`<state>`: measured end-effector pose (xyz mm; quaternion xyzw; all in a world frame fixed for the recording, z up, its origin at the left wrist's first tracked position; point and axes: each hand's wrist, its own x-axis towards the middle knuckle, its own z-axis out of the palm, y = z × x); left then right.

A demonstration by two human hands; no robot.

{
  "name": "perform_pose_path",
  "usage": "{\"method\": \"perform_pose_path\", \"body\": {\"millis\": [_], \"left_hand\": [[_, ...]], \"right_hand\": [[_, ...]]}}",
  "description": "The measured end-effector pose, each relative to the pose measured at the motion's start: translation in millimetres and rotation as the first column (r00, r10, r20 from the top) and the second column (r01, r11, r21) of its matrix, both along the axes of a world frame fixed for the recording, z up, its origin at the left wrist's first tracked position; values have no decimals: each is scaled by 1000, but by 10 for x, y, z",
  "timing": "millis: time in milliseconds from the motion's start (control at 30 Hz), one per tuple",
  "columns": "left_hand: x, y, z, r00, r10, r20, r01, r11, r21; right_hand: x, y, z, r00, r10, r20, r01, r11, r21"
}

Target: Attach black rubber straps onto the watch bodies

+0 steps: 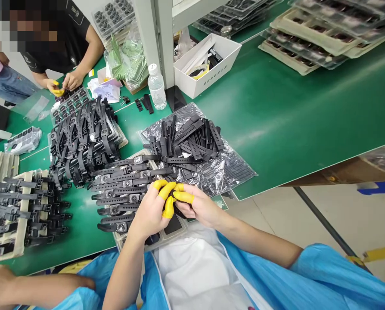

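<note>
My left hand [152,211] and my right hand [195,203] meet in front of me, with yellow finger cots on several fingertips. Both are closed on a small black piece that looks like a watch strap; the fingers hide most of it. Just left of my hands, smartwatches with black straps [115,209] lie in rows on a plastic tray [149,154]. Beyond my fingers, loose black straps [192,137] are heaped on a clear plastic bag [226,170] that has more straps inside. Below my hands, the tray's near end holds dark watch faces.
More strapped watches [82,133] are piled at left. A water bottle [156,88], a white box [207,64] of tools and stacked trays [312,43] stand farther back on the green table [286,112]. A co-worker's forearm [40,288] enters lower left; another person works across the table.
</note>
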<state>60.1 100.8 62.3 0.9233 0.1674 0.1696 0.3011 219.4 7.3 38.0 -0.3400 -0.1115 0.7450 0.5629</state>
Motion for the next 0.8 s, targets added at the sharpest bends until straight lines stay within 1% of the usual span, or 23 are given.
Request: {"method": "perform_pose_path", "body": {"millis": [100,167,267,333,400,433,467,533,567,633,700,733,800], "left_hand": [[-4,8,-7,998,-16,-57,19,999,48],[-8,19,6,997,-39,-68,40,999,16],[-5,31,28,998,-56,-35,53,995,-80],[4,26,43,998,-57,5,57,990,-131],[15,8,76,998,-41,46,47,988,-149],[19,-5,106,998,-25,61,34,989,-142],[17,-17,147,998,-4,66,13,992,-126],[-8,-34,259,998,43,40,-40,997,-63],[-37,-32,325,998,69,12,-69,997,-22],[-135,0,451,989,127,-69,-124,991,52],[-281,60,540,971,177,-162,-159,980,118],[-366,93,564,961,191,-202,-160,974,160],[-546,137,576,941,199,-275,-126,957,260]], "right_hand": [[24,-16,-29,999,43,31,-43,999,-11],[29,-29,-57,998,52,42,-52,999,5],[24,-48,-90,997,52,65,-55,997,46],[32,-59,-94,991,27,132,-40,995,96],[70,-66,-82,956,-51,289,-6,981,193],[104,-69,-72,913,-105,393,0,967,256],[147,-71,-59,851,-155,502,-15,948,318],[254,-76,-33,695,-212,687,-114,911,396],[313,-78,-20,623,-217,751,-180,895,407],[426,-87,-1,512,-211,833,-290,870,399],[513,-106,8,425,-228,876,-353,850,392],[542,-123,8,380,-246,892,-372,842,391],[569,-177,0,293,-275,916,-410,829,380]]}}
